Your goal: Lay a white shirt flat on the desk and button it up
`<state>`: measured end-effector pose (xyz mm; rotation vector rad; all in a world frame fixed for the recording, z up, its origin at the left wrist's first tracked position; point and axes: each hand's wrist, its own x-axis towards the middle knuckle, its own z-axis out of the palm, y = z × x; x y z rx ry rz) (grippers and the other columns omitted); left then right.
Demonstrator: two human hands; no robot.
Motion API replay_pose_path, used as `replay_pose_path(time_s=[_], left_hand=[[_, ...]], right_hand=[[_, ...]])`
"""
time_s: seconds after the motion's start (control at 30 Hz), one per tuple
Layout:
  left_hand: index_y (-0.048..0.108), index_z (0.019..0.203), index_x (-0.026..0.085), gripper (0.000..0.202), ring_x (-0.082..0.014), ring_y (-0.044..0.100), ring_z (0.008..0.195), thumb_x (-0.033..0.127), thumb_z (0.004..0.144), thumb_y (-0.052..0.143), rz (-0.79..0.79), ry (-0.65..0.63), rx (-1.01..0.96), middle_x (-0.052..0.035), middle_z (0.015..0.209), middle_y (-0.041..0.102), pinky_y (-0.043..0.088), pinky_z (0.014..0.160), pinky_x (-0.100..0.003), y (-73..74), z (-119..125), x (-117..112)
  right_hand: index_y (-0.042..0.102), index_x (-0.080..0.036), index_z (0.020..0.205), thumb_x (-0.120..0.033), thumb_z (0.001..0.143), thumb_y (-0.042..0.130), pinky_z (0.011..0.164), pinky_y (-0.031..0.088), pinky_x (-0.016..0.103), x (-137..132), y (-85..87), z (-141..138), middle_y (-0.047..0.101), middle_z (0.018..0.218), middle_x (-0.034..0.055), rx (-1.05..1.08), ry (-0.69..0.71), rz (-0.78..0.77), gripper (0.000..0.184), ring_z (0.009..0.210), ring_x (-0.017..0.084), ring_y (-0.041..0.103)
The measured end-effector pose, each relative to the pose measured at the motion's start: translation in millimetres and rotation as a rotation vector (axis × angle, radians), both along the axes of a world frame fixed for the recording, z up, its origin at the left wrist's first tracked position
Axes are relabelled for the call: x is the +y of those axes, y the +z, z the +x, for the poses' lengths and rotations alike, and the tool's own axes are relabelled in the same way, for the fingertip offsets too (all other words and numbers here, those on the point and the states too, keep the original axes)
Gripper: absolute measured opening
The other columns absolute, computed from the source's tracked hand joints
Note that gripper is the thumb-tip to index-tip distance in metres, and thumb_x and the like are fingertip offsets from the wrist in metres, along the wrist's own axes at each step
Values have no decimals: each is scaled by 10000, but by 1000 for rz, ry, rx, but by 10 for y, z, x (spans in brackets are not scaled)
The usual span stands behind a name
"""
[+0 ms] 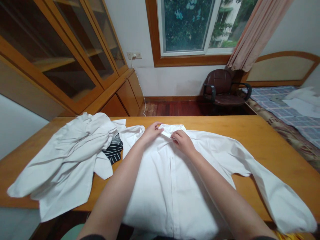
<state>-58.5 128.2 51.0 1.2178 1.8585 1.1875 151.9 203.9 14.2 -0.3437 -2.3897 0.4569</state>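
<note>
A white button-up shirt (pixel 160 186) lies front side up on the wooden table, its collar toward the far edge. One sleeve stretches out to the right and hangs near the table's front edge; the other is partly hidden behind my left arm. My left hand (pixel 153 132) pinches the left side of the collar between thumb and fingers. On the collar's right front, my right hand (pixel 182 139) has its fingers curled closed on the fabric. The collar (pixel 172 128) stands up a little between both hands.
A heap of white clothing (pixel 67 153) covers the table's left side, with a black striped cloth (pixel 114 149) beside it. Beyond the wooden table (pixel 252 140) are a glass-doored cabinet (pixel 75 50), a brown armchair (pixel 222 88) and a bed (pixel 282 100).
</note>
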Motion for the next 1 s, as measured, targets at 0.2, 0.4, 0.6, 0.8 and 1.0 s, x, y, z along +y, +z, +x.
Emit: replay_pose_path(time_s=[0.2, 0.4, 0.6, 0.8, 1.0], left_hand=[[585, 1203, 149, 495, -170, 634, 784, 395, 789, 699, 70, -80, -140, -52, 904, 691, 485, 716, -274, 77, 12, -11], [623, 1243, 177, 536, -215, 642, 997, 231, 717, 716, 55, -265, -60, -87, 1153, 692, 504, 874, -331, 253, 73, -178], [733, 938, 179, 214, -227, 622, 967, 245, 768, 621, 48, -330, 368, -45, 960, 678, 481, 906, -344, 417, 61, -285], [720, 827, 195, 156, -204, 578, 930, 245, 830, 573, 119, -297, 468, -39, 900, 650, 450, 881, -328, 355, -13, -308], [676, 857, 193, 218, -225, 575, 936, 383, 881, 571, 116, -86, 425, -44, 913, 677, 450, 856, -338, 143, -91, -278]], right_hand=[[702, -206, 996, -186, 951, 541, 830, 498, 357, -222, 36, 48, 680, 983, 86, -47, 150, 23, 168, 916, 217, 578], [694, -221, 1053, -301, 958, 564, 918, 498, 411, 54, 134, 205, 675, 1027, 95, 149, -72, -122, 180, 996, 237, 610], [575, -204, 1339, -372, 721, 796, 1063, 424, 464, 625, 78, 362, 590, 1341, 148, 84, -214, -463, 678, 1240, 305, 544], [743, -157, 862, -427, 740, 716, 787, 493, 323, 708, 166, 451, 746, 896, 59, -163, -16, -720, 297, 862, 241, 663], [684, -167, 734, -568, 810, 611, 624, 396, 262, 683, 270, 468, 663, 709, 22, -121, -147, -548, 414, 677, 175, 570]])
